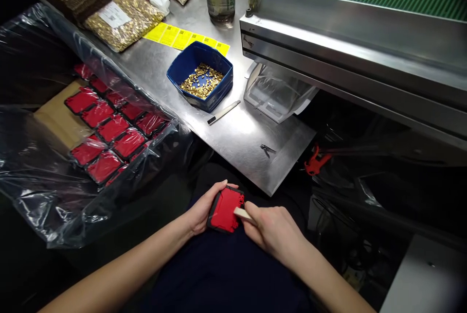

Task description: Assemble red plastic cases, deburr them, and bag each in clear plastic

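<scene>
Red and black, the case [226, 210] lies between the two hands, above the lap, its long axis running away from the body with the far end leaning slightly right. The left hand [200, 212] wraps its left edge, thumb along the far corner. The right hand [273, 229] pinches a pale stick [243, 215] whose bare end points left and reaches over the notched right edge, roughly square to the case's long axis. Whether that end presses on the case or hovers just above it, I cannot tell. The left hand is the one plainly gripping the case; the right is just beside it. Farther out, the steel surface [241, 145] ends just beyond the case, with small pliers [268, 150] near its corner, then a knife [224, 112] beside a blue bin [220, 93] holding brass pieces [204, 79]. Well to the left, more red units [114, 128] sit in rows under clear plastic [27, 167].
</scene>
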`<state>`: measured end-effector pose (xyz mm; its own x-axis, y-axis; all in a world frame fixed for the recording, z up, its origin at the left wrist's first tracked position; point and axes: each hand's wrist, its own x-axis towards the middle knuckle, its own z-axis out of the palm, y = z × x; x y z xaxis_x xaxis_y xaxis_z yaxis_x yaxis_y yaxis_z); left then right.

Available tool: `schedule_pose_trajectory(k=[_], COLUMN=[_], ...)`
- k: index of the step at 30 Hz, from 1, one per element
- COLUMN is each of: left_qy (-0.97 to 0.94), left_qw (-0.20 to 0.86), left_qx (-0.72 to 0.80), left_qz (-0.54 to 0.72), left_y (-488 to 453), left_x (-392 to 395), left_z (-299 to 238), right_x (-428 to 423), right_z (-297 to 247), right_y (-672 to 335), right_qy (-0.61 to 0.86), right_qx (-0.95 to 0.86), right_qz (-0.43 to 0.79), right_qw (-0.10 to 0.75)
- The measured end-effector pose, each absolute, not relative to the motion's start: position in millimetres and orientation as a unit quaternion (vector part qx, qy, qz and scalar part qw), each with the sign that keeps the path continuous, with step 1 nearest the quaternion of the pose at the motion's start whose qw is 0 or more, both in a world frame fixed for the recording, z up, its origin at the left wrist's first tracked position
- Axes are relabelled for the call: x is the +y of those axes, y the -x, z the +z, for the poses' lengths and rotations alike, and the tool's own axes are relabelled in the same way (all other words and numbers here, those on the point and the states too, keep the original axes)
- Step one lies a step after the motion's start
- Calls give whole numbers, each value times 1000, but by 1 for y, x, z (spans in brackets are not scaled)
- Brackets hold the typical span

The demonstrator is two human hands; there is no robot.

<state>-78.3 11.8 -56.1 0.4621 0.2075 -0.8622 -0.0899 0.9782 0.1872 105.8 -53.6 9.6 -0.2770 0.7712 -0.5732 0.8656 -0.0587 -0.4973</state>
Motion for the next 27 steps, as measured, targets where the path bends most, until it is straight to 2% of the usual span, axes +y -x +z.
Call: schedule_pose_trajectory(k=[27], left_qy=[-99], left_qw=[832], left_qx=[540], left_qz=[72], left_y=[75], left_x=[9], left_z=[-60], right_x=[-51], right_z=[14], right_y=[-93], right_qy=[-615], right_qx=[677], right_qz=[-394], right_qw=[95])
